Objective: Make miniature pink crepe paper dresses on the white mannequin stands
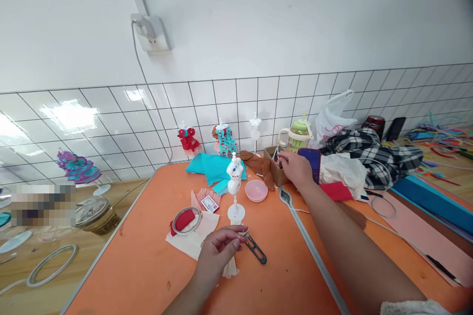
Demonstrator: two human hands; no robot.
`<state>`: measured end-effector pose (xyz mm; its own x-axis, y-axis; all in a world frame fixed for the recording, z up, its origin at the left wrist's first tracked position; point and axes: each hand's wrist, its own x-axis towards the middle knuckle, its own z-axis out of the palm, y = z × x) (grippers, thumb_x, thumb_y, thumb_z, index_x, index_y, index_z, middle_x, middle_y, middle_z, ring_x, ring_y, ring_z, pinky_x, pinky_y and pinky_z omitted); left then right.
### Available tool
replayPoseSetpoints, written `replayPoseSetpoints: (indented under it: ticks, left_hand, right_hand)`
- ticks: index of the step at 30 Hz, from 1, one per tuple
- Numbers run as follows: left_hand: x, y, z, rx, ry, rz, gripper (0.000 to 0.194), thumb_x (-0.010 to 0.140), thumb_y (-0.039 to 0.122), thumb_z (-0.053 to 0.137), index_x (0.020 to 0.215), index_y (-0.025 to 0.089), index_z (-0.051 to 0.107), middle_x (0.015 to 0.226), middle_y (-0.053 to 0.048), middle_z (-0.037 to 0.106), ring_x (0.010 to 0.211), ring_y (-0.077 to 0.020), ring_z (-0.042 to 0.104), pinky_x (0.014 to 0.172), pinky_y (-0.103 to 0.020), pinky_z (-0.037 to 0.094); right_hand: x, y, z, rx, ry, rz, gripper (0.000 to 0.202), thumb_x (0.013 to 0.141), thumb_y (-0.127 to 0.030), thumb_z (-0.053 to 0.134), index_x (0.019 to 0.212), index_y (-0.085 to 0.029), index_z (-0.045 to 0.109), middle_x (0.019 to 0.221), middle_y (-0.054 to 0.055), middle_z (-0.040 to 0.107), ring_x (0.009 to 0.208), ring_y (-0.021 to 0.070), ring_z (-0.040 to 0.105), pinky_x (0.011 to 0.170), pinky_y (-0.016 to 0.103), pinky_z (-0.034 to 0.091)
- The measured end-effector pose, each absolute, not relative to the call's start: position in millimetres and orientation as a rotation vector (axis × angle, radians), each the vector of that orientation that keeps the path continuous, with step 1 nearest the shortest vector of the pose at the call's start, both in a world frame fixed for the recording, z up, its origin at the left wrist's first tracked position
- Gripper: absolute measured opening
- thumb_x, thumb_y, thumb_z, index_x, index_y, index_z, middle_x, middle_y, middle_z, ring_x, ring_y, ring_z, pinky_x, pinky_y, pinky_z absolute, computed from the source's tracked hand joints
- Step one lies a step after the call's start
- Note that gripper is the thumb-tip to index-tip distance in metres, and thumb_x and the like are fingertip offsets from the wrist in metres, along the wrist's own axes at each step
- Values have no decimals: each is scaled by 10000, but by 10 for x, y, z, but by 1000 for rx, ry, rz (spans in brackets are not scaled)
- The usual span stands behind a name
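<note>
My left hand (221,251) is low over the orange table, fingers curled and thumb near the fingertips; what they pinch is too small to tell. A pleated scrap of cream cloth (231,269) shows just below it. Beside its fingertips lies a dark slotted cutter (256,248). Behind stands a small white mannequin (235,182) on a round base. My right hand (295,166) reaches to a small cardboard box (283,177), its fingers bent down at the opening; whatever they grip is hidden. A pink bowl (256,191) sits left of the box.
Turquoise cloth (207,167) and brown cloth (260,165) lie behind. Left are a tape roll (200,216) and a tag (210,204). A phone (312,162), a lidded jug (300,135) and a long grey zipper (314,251) are right. Dressed mannequins (225,139) stand by the wall.
</note>
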<state>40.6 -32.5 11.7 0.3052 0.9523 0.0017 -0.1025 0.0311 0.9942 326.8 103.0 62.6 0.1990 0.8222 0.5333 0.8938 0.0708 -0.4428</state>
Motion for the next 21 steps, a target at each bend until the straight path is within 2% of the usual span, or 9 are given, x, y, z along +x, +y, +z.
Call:
replayPoseSetpoints:
  ticks: [2, 5, 11, 13, 16, 21]
  left_hand:
    - [408, -330, 131, 1258, 932, 1036, 224, 729, 393, 707, 751, 173, 743, 1045, -124, 696, 895, -231, 661, 715, -283, 542]
    - [412, -331, 148, 1278, 979, 1080, 234, 726, 405, 705, 753, 176, 747, 1011, -121, 710, 850, -222, 672, 692, -282, 556]
    - [437, -345, 131, 1455, 1025, 1137, 218, 789, 379, 636, 819, 201, 758, 1023, -116, 715, 933, -244, 671, 732, -311, 575]
    - [441, -352, 111, 1593, 1058, 1142, 203, 822, 339, 598, 864, 221, 757, 1067, -106, 705, 1024, -252, 642, 778, -320, 568]
    - [437, -362, 100, 1791, 1121, 1155, 199, 846, 291, 565, 903, 246, 751, 1162, -86, 667, 1083, -246, 614, 874, -342, 533]
    - [422, -356, 118, 1913, 1171, 1218, 196, 854, 263, 562, 934, 268, 741, 1450, -57, 402, 1002, -209, 642, 917, -366, 511]
  right_hand:
    - [3339, 1133, 611, -1752, -1668, -125, 266, 815, -228, 517, 983, -279, 717, 1115, 40, 689, 922, 230, 654, 759, 328, 486]
    - [3385, 1111, 567, -1756, -1626, -141, 280, 844, -239, 481, 997, -280, 712, 1100, 34, 692, 938, 231, 646, 761, 334, 485]
    - [3005, 410, 273, -1468, -1401, -150, 291, 888, -288, 442, 1050, -205, 668, 1014, 78, 696, 942, 224, 619, 814, 337, 464]
    - [2742, 137, 169, -1330, -1555, 40, 277, 874, -313, 479, 1041, -206, 673, 969, 78, 700, 862, 209, 630, 752, 312, 477]
    - [2428, -90, 107, -1207, -1713, 533, 260, 872, -353, 494, 933, -219, 709, 866, 60, 706, 714, 176, 621, 632, 276, 474]
    - [2297, -106, 105, -1071, -1527, 1237, 330, 833, -460, 527, 873, -200, 727, 850, 54, 715, 664, 160, 611, 523, 244, 458]
